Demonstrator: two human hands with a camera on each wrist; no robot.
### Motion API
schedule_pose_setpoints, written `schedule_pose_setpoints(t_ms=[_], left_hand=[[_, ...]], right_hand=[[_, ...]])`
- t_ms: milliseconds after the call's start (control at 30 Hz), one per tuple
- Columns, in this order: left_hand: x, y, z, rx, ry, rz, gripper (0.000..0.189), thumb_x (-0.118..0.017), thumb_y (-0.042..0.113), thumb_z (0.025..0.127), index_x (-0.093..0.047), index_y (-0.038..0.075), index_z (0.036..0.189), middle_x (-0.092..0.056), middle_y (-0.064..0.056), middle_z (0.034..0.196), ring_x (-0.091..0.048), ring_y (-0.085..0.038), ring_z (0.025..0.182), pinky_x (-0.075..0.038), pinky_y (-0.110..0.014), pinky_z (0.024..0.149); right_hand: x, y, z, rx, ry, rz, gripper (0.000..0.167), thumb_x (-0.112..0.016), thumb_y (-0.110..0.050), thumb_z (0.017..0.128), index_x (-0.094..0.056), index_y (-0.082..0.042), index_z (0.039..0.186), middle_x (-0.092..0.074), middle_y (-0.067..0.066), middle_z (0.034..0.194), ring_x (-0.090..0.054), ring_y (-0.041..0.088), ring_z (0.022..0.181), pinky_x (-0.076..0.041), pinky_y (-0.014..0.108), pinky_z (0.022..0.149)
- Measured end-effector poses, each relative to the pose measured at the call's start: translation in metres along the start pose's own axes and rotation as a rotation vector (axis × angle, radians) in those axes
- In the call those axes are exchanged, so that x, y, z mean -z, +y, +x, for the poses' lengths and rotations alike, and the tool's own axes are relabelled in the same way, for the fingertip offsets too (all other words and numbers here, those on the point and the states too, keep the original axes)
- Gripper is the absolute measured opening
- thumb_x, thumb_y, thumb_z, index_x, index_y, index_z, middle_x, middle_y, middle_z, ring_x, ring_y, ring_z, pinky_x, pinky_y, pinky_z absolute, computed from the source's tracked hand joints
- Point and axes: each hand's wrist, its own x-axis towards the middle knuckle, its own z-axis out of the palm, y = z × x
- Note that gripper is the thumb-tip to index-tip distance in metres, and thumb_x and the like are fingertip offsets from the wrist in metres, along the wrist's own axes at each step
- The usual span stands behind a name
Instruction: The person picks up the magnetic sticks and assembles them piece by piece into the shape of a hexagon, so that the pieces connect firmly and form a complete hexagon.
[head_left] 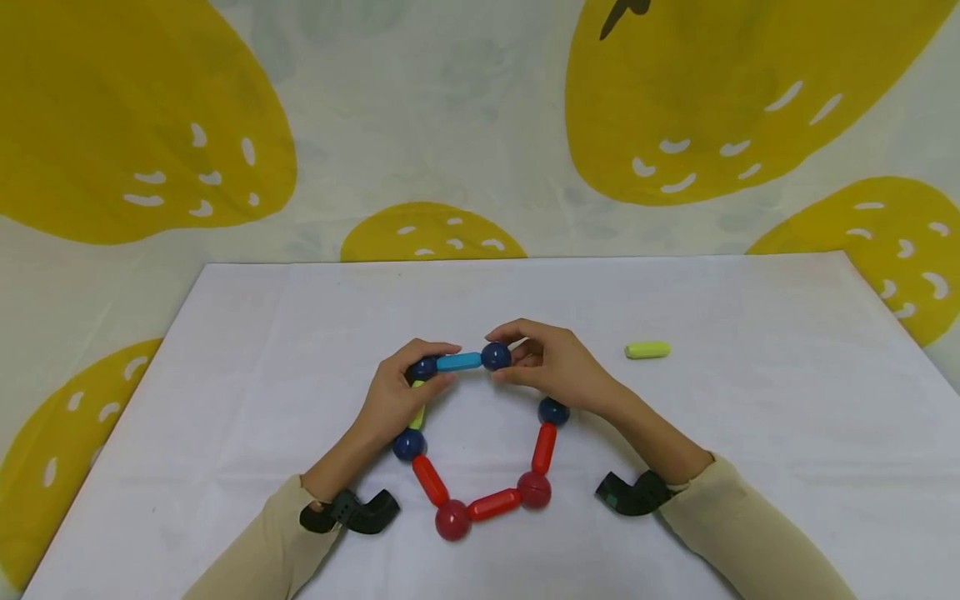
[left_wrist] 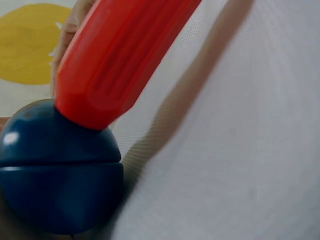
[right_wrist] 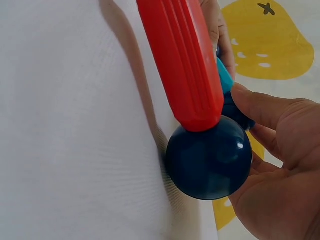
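My left hand grips a dark blue ball at the upper left of a chain of balls and rods. From that ball a light blue rod runs right to another dark blue ball, pinched between the thumb and fingers of my right hand. A yellow-green rod, partly behind the left hand, leads down to a blue ball. Red rods and red balls continue round to a blue end ball below the right hand; a gap separates it from the pinched ball.
A loose yellow-green rod lies on the white table, right of the right hand. Behind the table hangs a cloth with yellow shapes. Black wrist cameras sit at both sleeves.
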Motion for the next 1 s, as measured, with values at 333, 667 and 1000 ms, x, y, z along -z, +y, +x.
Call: schedule_pose_setpoints(t_ms=[333, 667, 1000], left_hand=[[0.002, 0.018, -0.002, -0.013, -0.009, 0.016, 0.027, -0.066, 0.001, 0.089, -0.067, 0.003, 0.115, -0.065, -0.011, 0.108, -0.056, -0.025, 0.103, -0.042, -0.035, 0.090], [0.002, 0.016, -0.002, -0.022, 0.002, 0.012, 0.026, -0.066, 0.001, 0.088, -0.068, 0.003, 0.114, -0.065, -0.012, 0.108, -0.056, -0.030, 0.103, -0.043, -0.032, 0.088], [0.003, 0.013, -0.002, -0.063, -0.001, -0.059, 0.023, -0.065, -0.002, 0.088, -0.068, 0.001, 0.111, -0.064, -0.013, 0.105, -0.054, -0.029, 0.100, -0.042, -0.029, 0.087]], right_hand=[[0.003, 0.001, 0.000, -0.012, -0.033, 0.012, 0.047, -0.078, -0.019, 0.082, -0.060, -0.017, 0.125, -0.065, -0.003, 0.105, -0.064, 0.013, 0.089, -0.053, 0.030, 0.078], [0.029, 0.007, -0.018, -0.006, 0.004, -0.058, 0.040, -0.072, -0.019, 0.087, -0.061, -0.016, 0.125, -0.064, 0.001, 0.115, -0.063, 0.013, 0.092, -0.052, 0.032, 0.080], [0.076, 0.036, -0.061, 0.027, 0.217, -0.243, 0.029, -0.073, -0.020, 0.087, -0.067, -0.014, 0.115, -0.067, -0.001, 0.104, -0.059, 0.009, 0.084, -0.050, 0.020, 0.073]])
